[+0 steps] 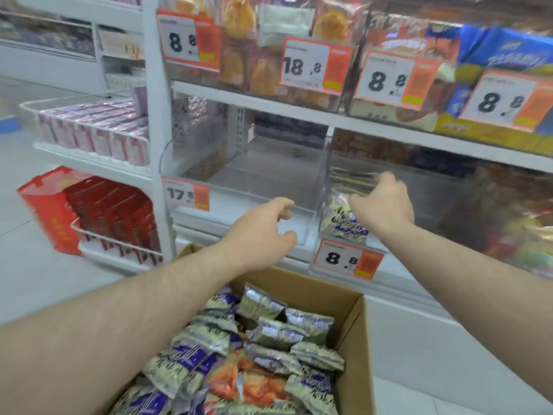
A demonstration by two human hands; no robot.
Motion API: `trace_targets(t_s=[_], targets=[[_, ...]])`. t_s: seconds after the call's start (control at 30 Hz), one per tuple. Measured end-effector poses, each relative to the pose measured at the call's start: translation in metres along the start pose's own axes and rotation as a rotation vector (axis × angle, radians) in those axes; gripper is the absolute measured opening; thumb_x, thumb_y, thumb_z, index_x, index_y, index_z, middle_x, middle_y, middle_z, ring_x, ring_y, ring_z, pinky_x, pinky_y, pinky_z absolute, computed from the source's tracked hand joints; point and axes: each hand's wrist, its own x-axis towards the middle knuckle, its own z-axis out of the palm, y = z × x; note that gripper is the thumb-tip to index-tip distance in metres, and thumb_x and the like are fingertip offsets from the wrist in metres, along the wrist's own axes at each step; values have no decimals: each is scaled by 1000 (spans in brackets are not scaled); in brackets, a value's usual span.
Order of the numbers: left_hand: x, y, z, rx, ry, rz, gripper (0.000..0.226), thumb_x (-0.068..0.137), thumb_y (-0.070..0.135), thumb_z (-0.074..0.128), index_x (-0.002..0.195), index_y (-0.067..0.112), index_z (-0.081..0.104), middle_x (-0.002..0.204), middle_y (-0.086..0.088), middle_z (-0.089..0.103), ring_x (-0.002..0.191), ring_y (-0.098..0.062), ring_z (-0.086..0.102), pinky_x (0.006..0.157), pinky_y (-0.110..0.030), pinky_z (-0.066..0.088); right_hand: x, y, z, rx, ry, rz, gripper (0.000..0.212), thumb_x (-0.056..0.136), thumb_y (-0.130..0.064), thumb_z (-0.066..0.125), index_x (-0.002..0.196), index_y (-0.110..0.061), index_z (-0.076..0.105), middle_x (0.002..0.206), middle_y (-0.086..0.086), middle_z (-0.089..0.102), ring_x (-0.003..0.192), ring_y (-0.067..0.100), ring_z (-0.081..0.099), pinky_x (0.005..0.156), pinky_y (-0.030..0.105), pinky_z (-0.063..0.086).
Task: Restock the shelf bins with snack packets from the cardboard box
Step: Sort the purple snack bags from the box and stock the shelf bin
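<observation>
An open cardboard box (356,322) below me holds several snack packets (278,333), silver-green and purple with a few orange ones. On the middle shelf stand clear plastic bins. The left bin (257,178) holds nothing I can see. The right bin (428,193) has snack packets (341,220) stacked at its front left. My right hand (383,202) reaches over that bin's rim, fingers curled at the top of the stacked packets; whether it grips one is unclear. My left hand (263,232) hovers before the left bin's front edge, fingers loosely curled, holding nothing.
Orange price tags (347,259) hang on the shelf edges. Upper bins (269,55) hold pastries and blue packets. To the left, wire racks carry pink boxes (95,133) and red boxes (113,214). A bin of mixed colourful packets (514,223) stands at the far right.
</observation>
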Motion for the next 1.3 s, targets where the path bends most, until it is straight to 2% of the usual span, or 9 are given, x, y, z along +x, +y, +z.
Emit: trace_targets(t_s=[0.13, 0.4, 0.57, 0.67, 0.87, 1.0, 1.1, 1.2, 1.3], targets=[[-31, -44, -23, 27, -104, -183, 39, 89, 19, 62, 126, 27, 53, 114, 10, 64, 97, -8, 62, 80, -23, 53, -85, -35, 33, 83, -60, -403, 4, 80, -24, 61, 77, -24, 63, 83, -2, 69, 85, 22, 60, 74, 32, 49], [-72, -99, -18, -147, -238, -498, 13, 93, 20, 65, 105, 23, 62, 100, 5, 63, 89, -10, 64, 70, -24, 45, -116, 38, 172, -611, -700, -245, 5, 87, -18, 54, 88, -13, 54, 97, 7, 64, 89, 27, 61, 68, 33, 48], [-73, -111, -11, -270, -308, -591, 18, 95, 17, 60, 112, 22, 60, 110, 4, 64, 89, -12, 64, 72, -26, 44, -124, 79, 208, -836, -616, -416, 8, 87, -18, 56, 94, -21, 57, 107, 5, 67, 103, 28, 58, 80, 37, 45], [-74, -119, -11, -330, -312, -697, 18, 98, 24, 56, 116, 22, 58, 109, 3, 66, 94, -13, 66, 92, -38, 52, -125, 68, 208, -780, -622, -485, 12, 88, -26, 60, 99, -22, 58, 107, 3, 67, 101, 27, 60, 80, 36, 43], [-77, -136, -14, -749, -368, -1058, 83, 89, 63, 56, 143, 2, 38, 141, -24, 50, 113, -39, 59, 86, -54, 52, -148, -3, 135, -392, -479, -713, 21, 85, -27, 63, 100, -23, 50, 103, -1, 55, 92, 24, 56, 72, 34, 47], [-72, -138, -17, -1002, -300, -958, 54, 86, 54, 66, 116, 8, 63, 117, -22, 69, 101, -38, 69, 84, -53, 58, -169, -18, 118, -127, -300, -966, 31, 68, -14, 76, 89, -16, 54, 88, -1, 55, 76, 23, 53, 61, 32, 45], [-69, -138, -20, -1005, -198, -849, 21, 92, 18, 64, 109, 5, 64, 97, -16, 76, 84, -29, 74, 76, -43, 61, -172, -15, 124, -49, -514, -841, 45, 71, -23, 72, 112, -20, 53, 106, -5, 54, 92, 15, 52, 79, 30, 46], [-70, -147, -23, -919, -116, -825, 27, 92, 4, 60, 119, 3, 59, 98, -17, 75, 90, -31, 74, 76, -45, 60, -162, 9, 142, -187, -782, -531, 74, 72, -30, 69, 139, -21, 39, 127, -2, 52, 113, 19, 52, 96, 34, 45], [-73, -155, -24, -857, -117, -823, 30, 91, 0, 60, 121, 2, 59, 99, -18, 75, 87, -31, 74, 66, -39, 61, -148, 48, 170, -586, -766, -389, 63, 76, -39, 65, 132, -19, 46, 129, 2, 56, 117, 26, 51, 101, 41, 43]])
